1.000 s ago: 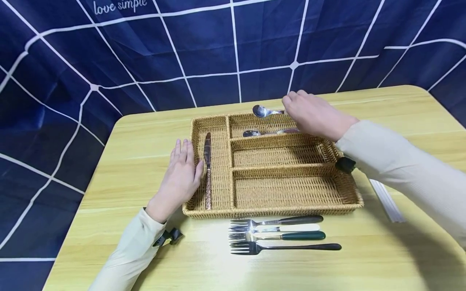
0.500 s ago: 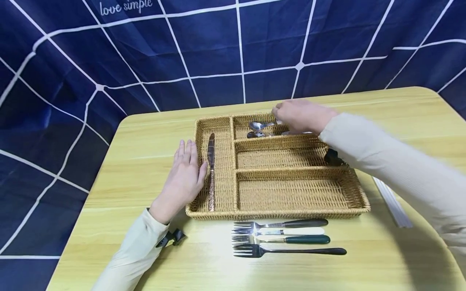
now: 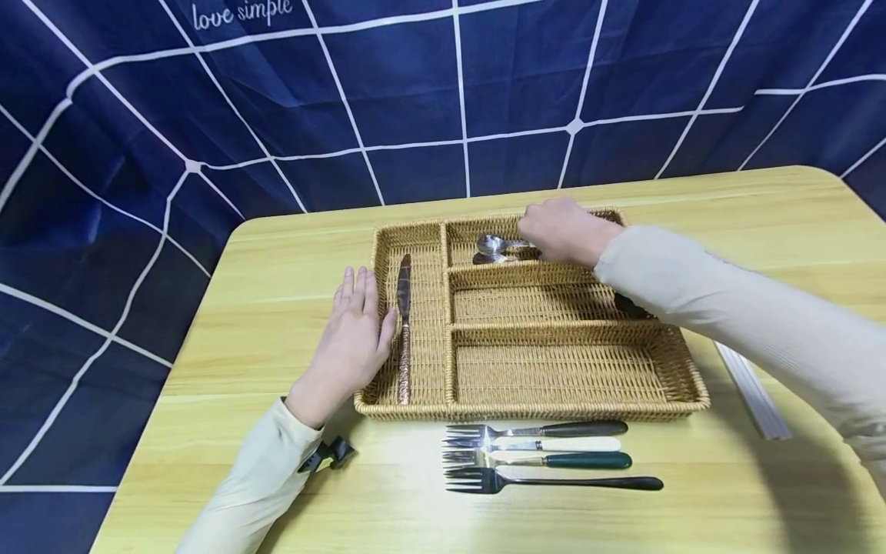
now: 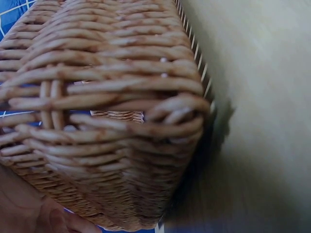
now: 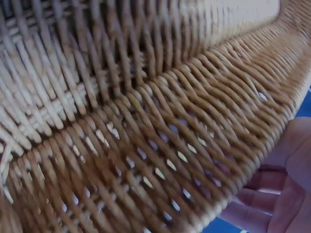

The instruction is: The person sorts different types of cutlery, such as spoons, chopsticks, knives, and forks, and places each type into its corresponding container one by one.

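A wicker cutlery tray point(image 3: 448, 362) with several compartments stands on the table. My right hand point(image 3: 564, 231) reaches into its back compartment, fingers curled at the handle end of a metal spoon point(image 3: 491, 244); the hand hides the handle. Just in front of that bowl lies a second spoon point(image 3: 487, 258), partly covered. Fingers of the right hand show past a wicker wall in the right wrist view. Straight-fingered, my left hand point(image 3: 348, 338) rests along the tray's left side, thumb over the rim. A table knife point(image 3: 404, 331) with a copper-coloured handle lies in the left compartment.
Several forks lie side by side before the tray: a dark-handled fork point(image 3: 584, 429), a white-handled one, a green-handled fork point(image 3: 588, 460) and a black fork point(image 3: 581, 482). White sticks point(image 3: 753, 392) lie to the right, partly under the right arm. A blue gridded cloth point(image 3: 408, 92) hangs behind the table.
My right hand has brought the spoon down from above the back rim into the back compartment, beside the other spoon. The left hand stays at the tray's side; the view has shifted slightly.
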`<state>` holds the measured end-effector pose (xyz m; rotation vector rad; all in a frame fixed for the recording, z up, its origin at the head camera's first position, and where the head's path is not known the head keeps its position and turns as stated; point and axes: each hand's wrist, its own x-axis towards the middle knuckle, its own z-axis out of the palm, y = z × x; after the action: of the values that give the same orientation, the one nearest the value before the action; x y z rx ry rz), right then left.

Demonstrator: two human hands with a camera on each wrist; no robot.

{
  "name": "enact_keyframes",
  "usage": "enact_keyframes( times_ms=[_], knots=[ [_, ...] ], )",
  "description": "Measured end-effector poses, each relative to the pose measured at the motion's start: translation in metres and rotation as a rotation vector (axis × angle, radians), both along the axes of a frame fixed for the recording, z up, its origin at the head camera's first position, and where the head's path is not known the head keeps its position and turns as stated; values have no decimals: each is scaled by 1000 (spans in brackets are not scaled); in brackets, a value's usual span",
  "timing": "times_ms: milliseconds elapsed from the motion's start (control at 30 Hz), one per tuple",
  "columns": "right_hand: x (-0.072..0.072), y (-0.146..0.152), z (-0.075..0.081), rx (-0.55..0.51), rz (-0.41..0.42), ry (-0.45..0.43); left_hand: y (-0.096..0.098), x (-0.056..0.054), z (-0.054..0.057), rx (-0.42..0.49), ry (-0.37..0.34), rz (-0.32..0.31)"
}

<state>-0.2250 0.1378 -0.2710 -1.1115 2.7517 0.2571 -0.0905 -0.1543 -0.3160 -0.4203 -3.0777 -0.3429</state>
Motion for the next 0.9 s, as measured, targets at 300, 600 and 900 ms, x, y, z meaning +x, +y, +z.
enact_keyframes(
  times_ms=[300, 600, 900],
  knots=[
    [-4, -4, -7, -52, -27, 37, 1, -1, -1, -3, 6, 0],
    [-5, -2, -22, -132, -35, 107, 0, 2, -1, 0, -14, 5],
    [-5, 3, -20, -195, -42, 111, -1, 1, -3, 6, 9, 3]
  ],
)
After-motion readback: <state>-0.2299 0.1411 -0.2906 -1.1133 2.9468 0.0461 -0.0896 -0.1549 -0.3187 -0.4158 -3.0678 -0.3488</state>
